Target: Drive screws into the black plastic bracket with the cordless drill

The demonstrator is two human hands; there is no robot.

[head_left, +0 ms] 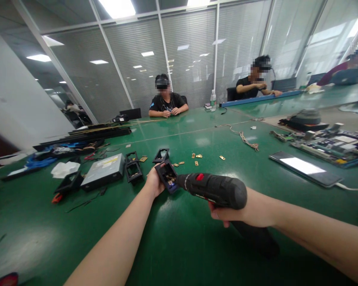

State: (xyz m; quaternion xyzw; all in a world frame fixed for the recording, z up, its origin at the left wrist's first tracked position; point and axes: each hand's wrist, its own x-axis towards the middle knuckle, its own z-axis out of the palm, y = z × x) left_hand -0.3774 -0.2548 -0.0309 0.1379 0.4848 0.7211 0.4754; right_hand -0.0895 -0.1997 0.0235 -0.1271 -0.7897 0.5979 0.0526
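My left hand [155,182] is closed around a small black plastic frame [166,174], tilted up from the table, with brass-coloured parts inside it. In my right hand [226,212] is a black cordless drill [211,190] with a red switch on top, gripped by its handle. The drill's front end points left and reaches the frame's opening; the bit's tip is too small to make out. Beyond the drill, several small brass plates [196,163] lie scattered on the green table [179,246]. More black frames [133,172] stand just left of my left hand.
A silver disc drive [104,171] and a white tissue [65,169] lie at left, near blue cables [40,162]. At right are a tablet [306,169], circuit boards [343,143] and a coiled cord [248,141]. A bottle [213,100] stands far back. People [168,102] sit across the table.
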